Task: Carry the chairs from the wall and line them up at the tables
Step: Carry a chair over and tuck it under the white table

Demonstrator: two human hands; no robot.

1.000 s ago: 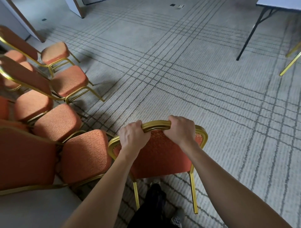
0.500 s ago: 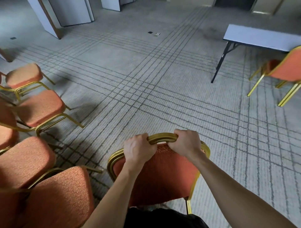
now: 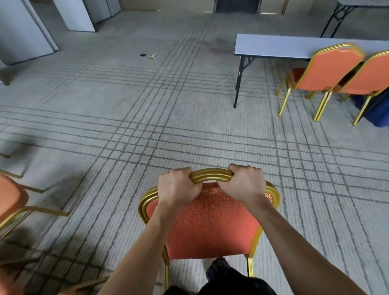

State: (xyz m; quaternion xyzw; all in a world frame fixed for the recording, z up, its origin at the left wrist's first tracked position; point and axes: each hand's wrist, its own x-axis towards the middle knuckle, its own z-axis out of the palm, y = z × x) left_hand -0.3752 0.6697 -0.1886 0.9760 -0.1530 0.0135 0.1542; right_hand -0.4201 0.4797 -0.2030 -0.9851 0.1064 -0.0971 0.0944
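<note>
Two hands clamp the top rail of one orange chair (image 3: pixel 210 221) with a gold frame. It is low in the middle of the view, with its back toward the person. The left hand (image 3: pixel 177 187) and the right hand (image 3: pixel 246 185) sit side by side, knuckles up. Their fingers curl over the gold tube, with a short bare stretch of it between them. Whether the chair's feet touch the floor cannot be told. A dark shoe (image 3: pixel 219 271) shows just behind it.

Four chairs are certain. Well apart from the held one, at upper right, a near table chair (image 3: pixel 328 67) and a far table chair (image 3: pixel 370 75) stand close side by side. Both have their backs to the camera, at the long side of a grey folding table (image 3: pixel 273 46). A blurred edge chair (image 3: pixel 10 198) pokes in at the left. An orange smear (image 3: pixel 12 273) in the bottom left corner may be a fifth.

Two tables show; the second table (image 3: pixel 362 2) is cut off at the top right corner.

Grey carpet (image 3: pixel 105 130) crossed by bands of dark lines covers the floor. One floor socket (image 3: pixel 148 55) lies in it toward the back. White partition panels (image 3: pixel 25 31) stand at upper left, a dark doorway (image 3: pixel 236 5) is at top centre, and a blue object (image 3: pixel 379 113) sits at the right edge.
</note>
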